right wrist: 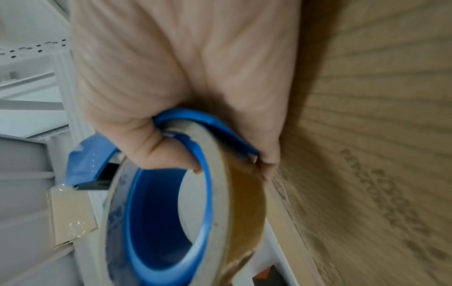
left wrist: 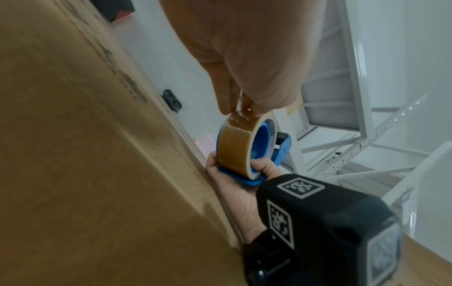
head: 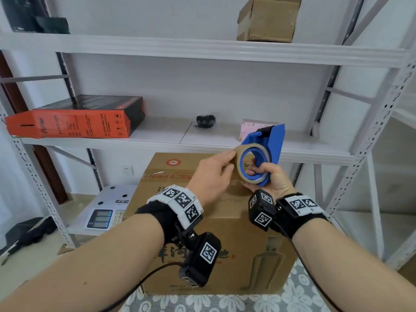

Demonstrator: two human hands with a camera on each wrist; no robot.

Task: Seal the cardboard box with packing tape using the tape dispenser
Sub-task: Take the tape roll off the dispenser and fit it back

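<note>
A tall brown cardboard box stands in front of me, its flaps lying flat. Above its top my right hand grips the blue tape dispenser, fingers curled through the core of the brown tape roll. My left hand pinches the roll's outer edge. In the left wrist view the left hand pinches the tape's jagged end on the roll beside the box. The right wrist view shows the right hand round the dispenser and roll.
White metal shelving rises right behind the box. On it lie an orange-and-black carton, a small black object, a pink box and, higher up, a cardboard box. A scale sits low at the left.
</note>
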